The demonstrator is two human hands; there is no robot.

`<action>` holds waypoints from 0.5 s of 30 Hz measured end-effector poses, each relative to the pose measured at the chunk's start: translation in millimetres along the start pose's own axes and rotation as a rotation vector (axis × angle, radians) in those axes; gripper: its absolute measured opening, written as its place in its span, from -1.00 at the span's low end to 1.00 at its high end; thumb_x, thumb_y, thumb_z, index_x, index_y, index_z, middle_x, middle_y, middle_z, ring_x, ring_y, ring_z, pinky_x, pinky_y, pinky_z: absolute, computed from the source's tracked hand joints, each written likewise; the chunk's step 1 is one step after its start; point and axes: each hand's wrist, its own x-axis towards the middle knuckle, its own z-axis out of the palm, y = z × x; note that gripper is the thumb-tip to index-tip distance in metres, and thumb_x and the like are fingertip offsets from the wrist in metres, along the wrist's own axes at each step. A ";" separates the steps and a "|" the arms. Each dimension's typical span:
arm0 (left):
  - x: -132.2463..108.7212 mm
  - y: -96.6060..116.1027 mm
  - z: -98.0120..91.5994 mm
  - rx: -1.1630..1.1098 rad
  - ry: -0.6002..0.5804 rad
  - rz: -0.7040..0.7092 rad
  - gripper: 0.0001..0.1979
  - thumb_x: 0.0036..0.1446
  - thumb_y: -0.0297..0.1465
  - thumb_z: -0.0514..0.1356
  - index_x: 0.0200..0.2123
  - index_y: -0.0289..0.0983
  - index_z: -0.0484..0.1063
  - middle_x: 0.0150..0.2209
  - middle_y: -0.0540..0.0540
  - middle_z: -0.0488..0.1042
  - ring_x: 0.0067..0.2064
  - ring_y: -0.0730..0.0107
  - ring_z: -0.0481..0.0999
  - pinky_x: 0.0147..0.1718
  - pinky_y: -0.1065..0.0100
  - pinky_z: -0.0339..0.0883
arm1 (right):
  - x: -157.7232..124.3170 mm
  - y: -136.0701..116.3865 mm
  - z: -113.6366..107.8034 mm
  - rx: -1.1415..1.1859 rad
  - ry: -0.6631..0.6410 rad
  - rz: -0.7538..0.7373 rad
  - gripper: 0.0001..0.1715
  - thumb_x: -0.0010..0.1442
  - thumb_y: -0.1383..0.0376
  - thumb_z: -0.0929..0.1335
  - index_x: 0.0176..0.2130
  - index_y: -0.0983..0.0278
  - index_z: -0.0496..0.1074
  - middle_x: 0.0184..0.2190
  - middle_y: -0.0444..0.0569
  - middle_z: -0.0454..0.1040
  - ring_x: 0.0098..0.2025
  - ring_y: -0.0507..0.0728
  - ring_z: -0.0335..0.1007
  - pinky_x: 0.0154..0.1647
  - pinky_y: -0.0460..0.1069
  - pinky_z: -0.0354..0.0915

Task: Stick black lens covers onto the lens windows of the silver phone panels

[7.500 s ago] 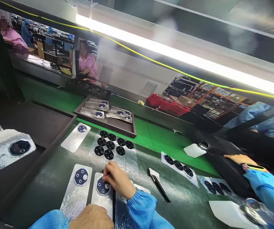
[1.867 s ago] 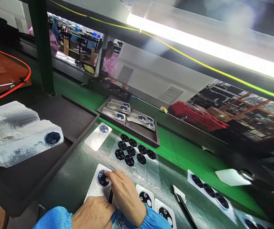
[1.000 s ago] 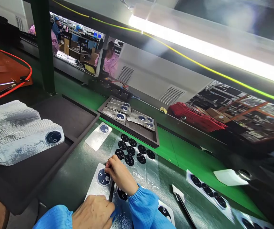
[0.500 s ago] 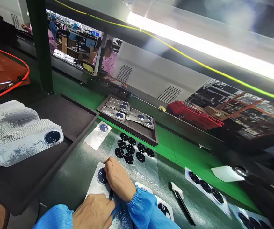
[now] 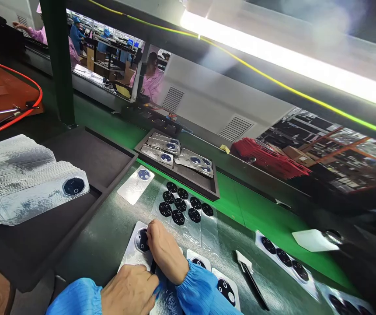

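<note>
A silvery phone back cover (image 5: 131, 251) with a dark camera disc (image 5: 141, 240) lies on the dark green bench in front of me. My left hand (image 5: 129, 286) is closed over its lower part, knuckles up, with the fingertips hidden. At the disc's right edge, my right hand (image 5: 165, 250) is bent with its fingers pressed together; what they hold, if anything, is hidden. Under my right sleeve more covers (image 5: 226, 288) with dark discs partly show. Beyond my hands a clear film sheet carries several black octagonal stickers (image 5: 180, 204).
A single cover (image 5: 136, 185) lies behind. On the left a black tray (image 5: 104, 162) bears a fanned stack of covers (image 5: 27, 183). A smaller tray (image 5: 217, 191) holds more covers. To the right lie a black-handled brush-like tool (image 5: 252, 281) and a sticker strip (image 5: 284, 259).
The view has shifted slightly. Both hands keep nearly the same places on the cover, with my right fingers still at the disc's edge.
</note>
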 end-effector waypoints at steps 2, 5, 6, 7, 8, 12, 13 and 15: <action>0.0 0.3 -0.9 -0.002 -0.004 0.000 -0.90 0.32 -0.45 0.05 -0.26 -0.22 0.34 -0.29 -0.02 0.52 -0.26 0.22 0.53 -0.30 0.25 0.33 | 0.9 0.6 -2.4 0.045 -0.002 0.037 -0.76 0.33 0.50 0.12 -0.29 0.19 0.15 -0.36 -0.13 0.28 -0.39 0.07 0.22 -0.40 -0.05 0.20; 0.0 0.7 -3.0 -0.007 -0.001 -0.001 -0.88 0.30 -0.46 0.05 -0.28 -0.23 0.35 -0.31 -0.03 0.51 -0.28 0.22 0.53 -0.30 0.24 0.37 | 2.4 0.1 -4.6 0.114 -0.013 0.063 -0.79 0.32 0.49 0.14 -0.27 0.19 0.17 -0.34 -0.12 0.29 -0.35 0.08 0.24 -0.37 -0.03 0.18; 0.0 0.5 -3.0 -0.012 0.003 -0.005 -0.88 0.30 -0.46 0.04 -0.28 -0.23 0.36 -0.31 -0.04 0.51 -0.28 0.21 0.54 -0.30 0.23 0.38 | 2.6 -1.6 -5.1 0.139 -0.019 0.062 -0.79 0.31 0.49 0.14 -0.27 0.19 0.18 -0.34 -0.11 0.29 -0.34 0.10 0.24 -0.37 -0.02 0.18; -0.2 0.0 -2.3 -0.026 0.013 -0.006 -0.88 0.30 -0.47 0.04 -0.26 -0.24 0.37 -0.31 -0.05 0.52 -0.28 0.21 0.54 -0.30 0.23 0.39 | 2.7 -4.5 -5.7 0.167 -0.028 0.055 -0.78 0.30 0.50 0.14 -0.27 0.19 0.19 -0.34 -0.10 0.30 -0.34 0.10 0.24 -0.36 -0.01 0.18; -0.5 -0.6 -0.8 -0.047 0.027 -0.006 -0.88 0.29 -0.47 0.05 -0.23 -0.24 0.38 -0.29 -0.06 0.53 -0.26 0.20 0.55 -0.28 0.23 0.40 | 2.6 -8.9 -6.9 0.201 -0.041 0.041 -0.77 0.28 0.51 0.14 -0.27 0.20 0.21 -0.34 -0.10 0.30 -0.33 0.11 0.23 -0.35 -0.01 0.18; -2.8 -3.9 11.5 -0.105 0.084 -0.016 -0.82 0.23 -0.48 0.11 -0.10 -0.25 0.40 -0.13 -0.17 0.56 -0.14 0.09 0.55 -0.18 0.18 0.41 | -0.4 -36.2 -26.8 0.412 -0.126 -0.047 -0.82 0.24 0.48 0.22 -0.28 0.19 0.26 -0.37 -0.14 0.36 -0.35 0.05 0.28 -0.35 -0.06 0.23; -3.3 -4.5 14.2 -0.099 0.089 -0.028 -0.81 0.23 -0.48 0.11 -0.10 -0.26 0.41 -0.12 -0.20 0.56 -0.14 0.05 0.55 -0.20 0.16 0.41 | -2.1 -42.1 -36.7 0.535 -0.139 -0.036 -0.88 0.26 0.43 0.26 -0.26 0.19 0.27 -0.38 -0.16 0.37 -0.37 0.03 0.29 -0.36 -0.09 0.24; -3.6 -5.0 16.3 -0.090 0.093 -0.048 -0.84 0.26 -0.46 0.06 -0.15 -0.26 0.42 -0.19 -0.20 0.56 -0.20 0.06 0.55 -0.27 0.18 0.40 | -8.4 -47.7 -60.0 0.979 -0.079 0.131 -0.93 0.27 0.28 0.35 -0.25 0.21 0.33 -0.39 -0.14 0.37 -0.39 0.02 0.29 -0.37 -0.10 0.25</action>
